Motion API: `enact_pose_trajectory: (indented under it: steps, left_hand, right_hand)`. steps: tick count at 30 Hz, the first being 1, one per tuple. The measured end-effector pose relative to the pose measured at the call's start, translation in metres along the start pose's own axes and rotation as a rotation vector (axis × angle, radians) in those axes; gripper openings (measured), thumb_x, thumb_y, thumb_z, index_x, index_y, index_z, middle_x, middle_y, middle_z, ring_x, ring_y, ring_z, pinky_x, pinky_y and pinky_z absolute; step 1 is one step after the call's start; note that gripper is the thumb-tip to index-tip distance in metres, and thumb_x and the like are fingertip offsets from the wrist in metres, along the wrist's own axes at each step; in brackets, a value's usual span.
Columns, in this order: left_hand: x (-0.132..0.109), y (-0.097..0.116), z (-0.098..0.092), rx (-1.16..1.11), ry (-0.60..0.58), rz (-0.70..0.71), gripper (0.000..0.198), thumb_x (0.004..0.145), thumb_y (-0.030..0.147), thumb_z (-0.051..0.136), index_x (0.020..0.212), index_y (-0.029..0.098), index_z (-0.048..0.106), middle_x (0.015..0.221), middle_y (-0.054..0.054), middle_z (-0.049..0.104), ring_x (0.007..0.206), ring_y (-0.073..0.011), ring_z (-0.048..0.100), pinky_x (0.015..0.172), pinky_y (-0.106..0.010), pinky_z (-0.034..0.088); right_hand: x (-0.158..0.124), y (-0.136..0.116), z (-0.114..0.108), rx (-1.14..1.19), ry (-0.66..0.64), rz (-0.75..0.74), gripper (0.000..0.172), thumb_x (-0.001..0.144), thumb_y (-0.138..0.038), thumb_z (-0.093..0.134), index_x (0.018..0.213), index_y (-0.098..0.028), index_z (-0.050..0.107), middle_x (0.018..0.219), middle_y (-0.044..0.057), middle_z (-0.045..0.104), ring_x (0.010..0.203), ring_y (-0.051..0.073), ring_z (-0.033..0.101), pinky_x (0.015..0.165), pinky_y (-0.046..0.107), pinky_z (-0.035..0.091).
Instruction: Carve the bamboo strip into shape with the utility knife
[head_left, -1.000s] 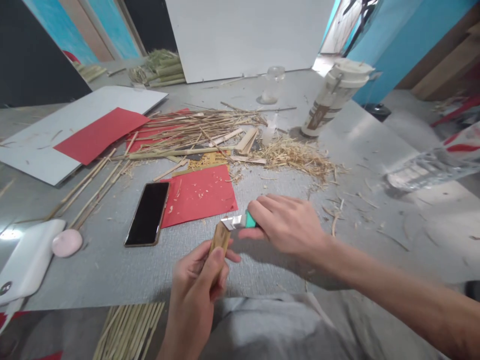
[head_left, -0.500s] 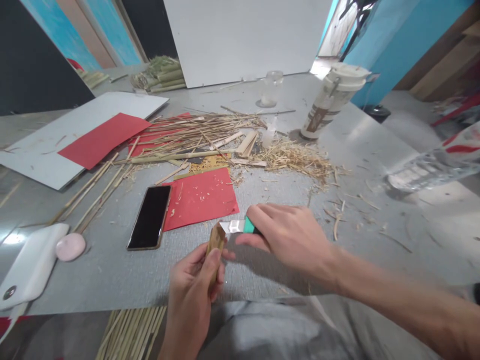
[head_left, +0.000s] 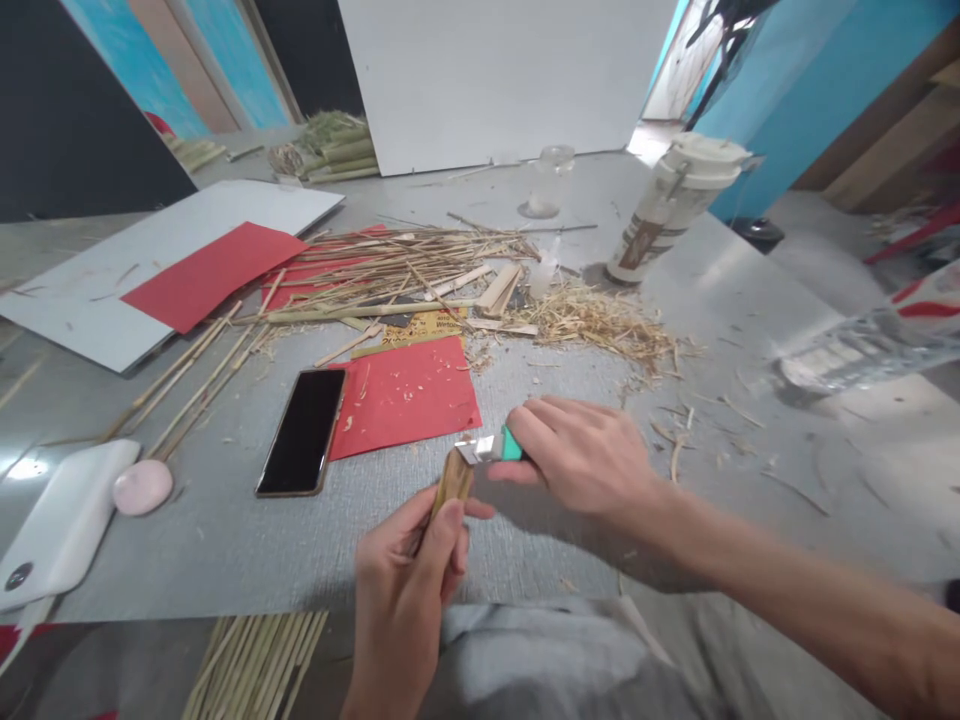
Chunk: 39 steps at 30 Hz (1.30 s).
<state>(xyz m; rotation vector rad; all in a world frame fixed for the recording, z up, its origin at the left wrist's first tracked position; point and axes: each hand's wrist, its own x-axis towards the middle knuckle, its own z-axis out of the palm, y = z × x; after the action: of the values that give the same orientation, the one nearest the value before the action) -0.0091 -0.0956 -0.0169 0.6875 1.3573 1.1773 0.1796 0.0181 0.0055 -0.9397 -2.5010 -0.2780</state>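
Observation:
My left hand is closed around a short strip of wood, likely bamboo, tilted with its upper end pointing away from me. In my right hand is a utility knife with a green-and-black handle, most of it hidden by the fingers. Its blade lies across the top end of the strip and touches it. Just beyond the blade is a red sheet of paper sprinkled with shavings. A dark-screened phone lies left of the sheet.
Thin dry stalks and a heap of shavings spread across the table. A white tumbler, a glass jar and a plastic bottle stand or lie farther out. At left are a white power bank and a pink round object.
Both hands have shifted slightly right in the picture, along with the strip and knife. The blade has come over the strip's tip, where a small chip now shows.

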Motion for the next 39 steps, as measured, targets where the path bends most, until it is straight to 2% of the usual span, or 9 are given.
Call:
enact_pose_trajectory:
  steps: [5,10,12,20,26,30,34,37,39]
  left_hand:
    - [0.0,0.006,-0.001,-0.009,-0.001,-0.001,0.046,0.097,0.061,0.073,0.095,0.016,0.082,0.06,0.006,0.041,0.048,-0.0057,0.029,0.043,-0.02,0.022]
    - [-0.009,-0.001,-0.015,0.079,0.052,0.059,0.043,0.097,0.058,0.074,0.093,0.016,0.083,0.059,0.003,0.048,0.051,-0.0082,0.04,0.047,-0.021,0.03]
    - [-0.005,-0.003,-0.02,0.083,0.058,0.07,0.043,0.1,0.056,0.071,0.091,0.015,0.083,0.059,0.002,0.053,0.05,-0.0085,0.043,0.049,-0.022,0.036]
    - [0.011,0.005,-0.022,0.036,0.09,0.088,0.033,0.097,0.049,0.077,0.097,0.016,0.084,0.066,-0.001,0.069,0.057,-0.012,0.058,0.062,-0.025,0.049]
    - [0.007,0.005,-0.012,0.042,0.09,0.113,0.031,0.097,0.047,0.077,0.093,0.017,0.081,0.062,0.001,0.064,0.055,-0.0113,0.057,0.057,-0.023,0.047]
    - [-0.006,0.004,-0.006,0.072,0.009,0.089,0.038,0.099,0.052,0.073,0.091,0.016,0.083,0.063,-0.001,0.064,0.053,-0.0109,0.054,0.053,-0.023,0.044]
    - [-0.012,0.003,-0.005,-0.018,-0.135,0.011,0.042,0.099,0.055,0.073,0.093,0.015,0.083,0.065,-0.004,0.07,0.053,-0.0106,0.055,0.057,-0.025,0.047]
    - [-0.002,0.006,-0.005,-0.272,-0.222,-0.088,0.038,0.093,0.055,0.081,0.102,0.018,0.074,0.08,-0.006,0.079,0.053,-0.0101,0.058,0.053,-0.022,0.047]
    - [0.007,0.009,-0.004,-0.45,-0.339,-0.175,0.037,0.092,0.052,0.082,0.108,0.022,0.067,0.072,0.0,0.075,0.046,-0.0093,0.054,0.045,-0.018,0.041]
  right_hand:
    - [0.01,0.009,-0.001,-0.065,0.037,-0.018,0.066,0.117,-0.061,0.026,0.079,-0.021,0.062,0.068,0.002,0.064,0.06,0.015,0.049,0.059,0.033,0.025]
    - [0.021,0.056,-0.001,-0.152,-0.076,0.485,0.065,0.111,-0.073,0.028,0.084,-0.023,0.06,0.067,0.005,0.063,0.056,0.017,0.038,0.057,0.034,0.018]
    - [0.022,0.066,-0.002,-0.155,-0.085,0.542,0.069,0.108,-0.077,0.021,0.085,-0.024,0.058,0.069,0.006,0.063,0.057,0.018,0.039,0.057,0.034,0.019]
    - [0.018,0.013,-0.012,0.159,-0.163,0.259,0.071,0.109,-0.078,0.021,0.086,-0.022,0.059,0.066,0.001,0.06,0.055,0.016,0.047,0.054,0.03,0.02]
    - [0.012,-0.02,-0.012,0.228,-0.217,0.122,0.07,0.11,-0.075,0.023,0.089,-0.02,0.06,0.073,0.002,0.068,0.059,0.016,0.057,0.056,0.032,0.021]
    - [0.013,-0.001,-0.007,0.157,-0.212,0.13,0.069,0.113,-0.071,0.019,0.09,-0.021,0.06,0.074,0.003,0.068,0.059,0.017,0.056,0.056,0.031,0.021]
    - [0.018,0.048,-0.005,-0.045,-0.177,0.459,0.064,0.11,-0.076,0.026,0.084,-0.024,0.053,0.067,0.002,0.06,0.054,0.017,0.044,0.056,0.032,0.019]
    - [0.017,0.064,-0.011,0.135,-0.13,0.519,0.057,0.111,-0.069,0.031,0.073,-0.027,0.037,0.058,-0.002,0.046,0.054,0.017,0.038,0.057,0.033,0.024]
    - [0.015,0.059,-0.016,0.3,-0.114,0.494,0.053,0.11,-0.064,0.035,0.071,-0.028,0.032,0.056,-0.004,0.04,0.053,0.016,0.036,0.057,0.032,0.026]
